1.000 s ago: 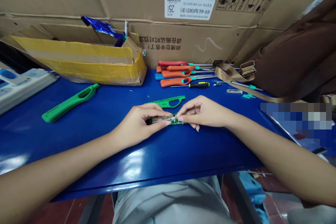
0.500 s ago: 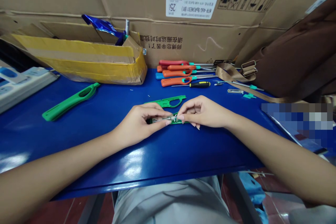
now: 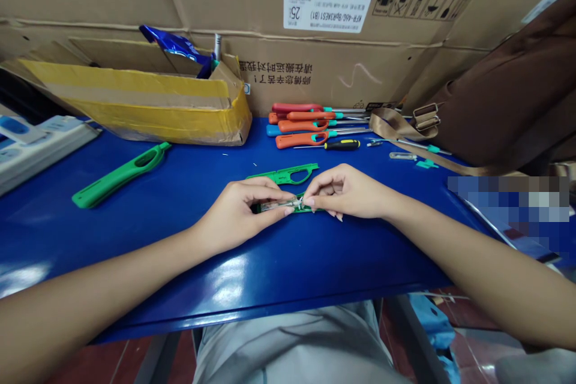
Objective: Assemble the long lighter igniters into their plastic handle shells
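Observation:
My left hand (image 3: 240, 210) is closed, thumb and fingers pinching a clear lighter fuel tank (image 3: 271, 206). The tank lies over a green lighter shell half (image 3: 309, 210), mostly covered by my hands. At the tank's right end, where small white parts show, the fingertips of my right hand (image 3: 348, 192) are pinched together. What they hold is too small to make out. Just beyond my fingers lies another green shell half (image 3: 288, 175) with an oval trigger opening. Farther left, a green lighter handle (image 3: 123, 177) rests on the blue table (image 3: 279, 270).
Several orange and red lighters (image 3: 301, 141) lie at the back, with a black-yellow screwdriver (image 3: 342, 144) in front. A clear tank (image 3: 402, 156) and turquoise bits (image 3: 426, 164) sit right of them. A taped cardboard box (image 3: 180, 117) stands back left, near a power strip (image 3: 40, 147).

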The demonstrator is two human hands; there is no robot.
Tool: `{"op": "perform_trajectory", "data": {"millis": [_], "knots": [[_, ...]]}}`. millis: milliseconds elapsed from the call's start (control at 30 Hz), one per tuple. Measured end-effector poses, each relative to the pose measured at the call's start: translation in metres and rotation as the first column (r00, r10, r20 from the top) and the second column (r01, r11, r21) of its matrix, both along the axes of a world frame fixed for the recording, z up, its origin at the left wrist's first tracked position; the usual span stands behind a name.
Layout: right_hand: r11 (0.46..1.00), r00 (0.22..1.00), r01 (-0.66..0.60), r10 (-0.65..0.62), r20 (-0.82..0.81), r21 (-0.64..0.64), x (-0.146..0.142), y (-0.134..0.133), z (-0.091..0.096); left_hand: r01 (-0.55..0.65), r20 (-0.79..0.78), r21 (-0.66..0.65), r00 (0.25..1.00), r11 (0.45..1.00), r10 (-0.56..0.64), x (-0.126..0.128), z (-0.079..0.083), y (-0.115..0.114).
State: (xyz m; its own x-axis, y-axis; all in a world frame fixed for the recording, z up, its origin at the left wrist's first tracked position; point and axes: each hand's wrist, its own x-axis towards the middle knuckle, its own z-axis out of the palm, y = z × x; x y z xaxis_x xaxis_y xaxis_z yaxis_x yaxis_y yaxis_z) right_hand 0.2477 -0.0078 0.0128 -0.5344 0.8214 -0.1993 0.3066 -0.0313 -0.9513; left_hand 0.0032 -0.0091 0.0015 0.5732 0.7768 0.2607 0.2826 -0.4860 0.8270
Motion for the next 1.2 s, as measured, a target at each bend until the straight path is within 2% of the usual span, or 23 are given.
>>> {"op": "perform_trajectory", "data": {"millis": [667,900,1200], "knots": [[1.000,1.000,-0.004,0.004,-0.024,-0.015,-0.0005,0.0007,-0.0010,-0.029,-0.021,-0.008,0.999,1.000,0.029,0.0025,-0.0018,-0.0023],[1.000,1.000,0.023,-0.023,0.004,-0.014,0.0003,-0.0003,0.0043,-0.047,0.034,-0.012,0.998,0.999,0.047,0.0029,-0.0030,-0.0022],[0.998,0.997,0.067,-0.068,0.028,0.017,-0.0013,-0.0015,0.0046,-0.060,0.020,-0.014,0.998,0.998,0.061,0.0016,-0.0047,-0.0021]]}}
